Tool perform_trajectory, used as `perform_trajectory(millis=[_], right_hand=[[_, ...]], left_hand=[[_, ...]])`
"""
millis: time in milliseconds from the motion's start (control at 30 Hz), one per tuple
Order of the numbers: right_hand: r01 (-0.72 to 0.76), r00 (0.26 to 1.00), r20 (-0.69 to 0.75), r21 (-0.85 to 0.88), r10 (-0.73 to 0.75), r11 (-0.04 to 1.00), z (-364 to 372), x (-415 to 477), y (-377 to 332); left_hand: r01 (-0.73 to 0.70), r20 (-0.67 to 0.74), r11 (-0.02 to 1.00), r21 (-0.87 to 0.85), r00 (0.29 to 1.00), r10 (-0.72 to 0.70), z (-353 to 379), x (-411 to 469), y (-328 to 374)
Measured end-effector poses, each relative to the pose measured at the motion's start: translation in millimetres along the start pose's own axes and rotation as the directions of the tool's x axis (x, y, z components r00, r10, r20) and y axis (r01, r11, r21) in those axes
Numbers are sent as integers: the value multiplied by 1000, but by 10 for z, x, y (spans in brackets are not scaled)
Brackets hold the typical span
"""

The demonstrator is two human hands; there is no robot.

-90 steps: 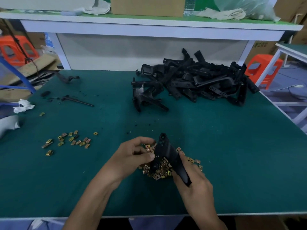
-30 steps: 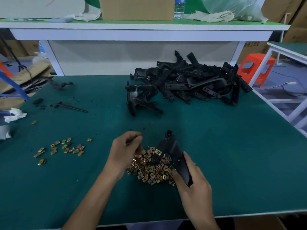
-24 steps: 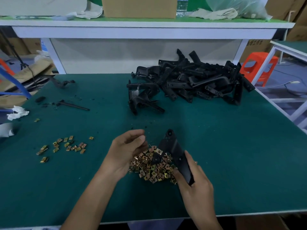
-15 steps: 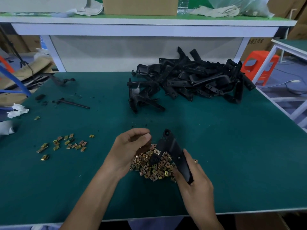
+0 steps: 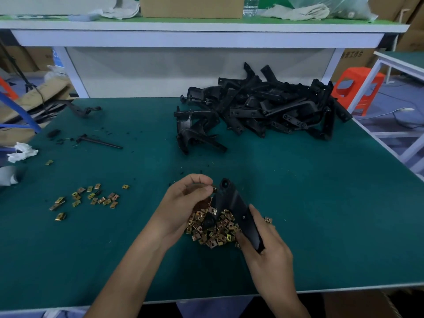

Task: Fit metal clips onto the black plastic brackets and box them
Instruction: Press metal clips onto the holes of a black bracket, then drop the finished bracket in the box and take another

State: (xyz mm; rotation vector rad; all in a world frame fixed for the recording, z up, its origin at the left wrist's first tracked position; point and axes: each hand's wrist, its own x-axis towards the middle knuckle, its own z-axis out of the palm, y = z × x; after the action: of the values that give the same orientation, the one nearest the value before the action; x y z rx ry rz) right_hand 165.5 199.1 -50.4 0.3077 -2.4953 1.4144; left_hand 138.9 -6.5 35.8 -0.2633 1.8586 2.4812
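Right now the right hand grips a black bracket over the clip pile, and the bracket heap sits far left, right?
No: in the head view the bracket heap sits far right, not left. The right hand does grip a black bracket over the clip pile.

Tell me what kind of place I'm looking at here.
Likely a factory assembly bench: a green-matted worktable holding a heap of black brackets and piles of metal clips, with cardboard cartons around.

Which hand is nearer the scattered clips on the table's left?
Left. The left hand, pinching a clip, is right of the scattered clips; the right hand, gripping the bracket, is farther right.
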Motion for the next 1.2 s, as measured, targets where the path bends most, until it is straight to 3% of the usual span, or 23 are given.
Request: perform_trajectory(millis=[267,567,833,1000,1200], right_hand=[[41,999,13,-23,-40,999,-1,-4,-7],[33,999,-1,-5,-33,999,-7,3,-30],[-8,999,40,-60,11,998,-14,-12,-23],[-30,997,66,-145,40,989,-33,0,-95],[-42,995,78,-161,55,986,-42,6,-128]], left_hand=[[-57,-86,992,115,994,67,58,-22,27],[-17,-121,1000,-22,993,14,80,-16,57],[-48,-94,988,148,994,62,39,-18,80],[4,-13,950,313,1000,-1,-12,17,146],[6,-16,926,378,1000,0,10,13,162]])
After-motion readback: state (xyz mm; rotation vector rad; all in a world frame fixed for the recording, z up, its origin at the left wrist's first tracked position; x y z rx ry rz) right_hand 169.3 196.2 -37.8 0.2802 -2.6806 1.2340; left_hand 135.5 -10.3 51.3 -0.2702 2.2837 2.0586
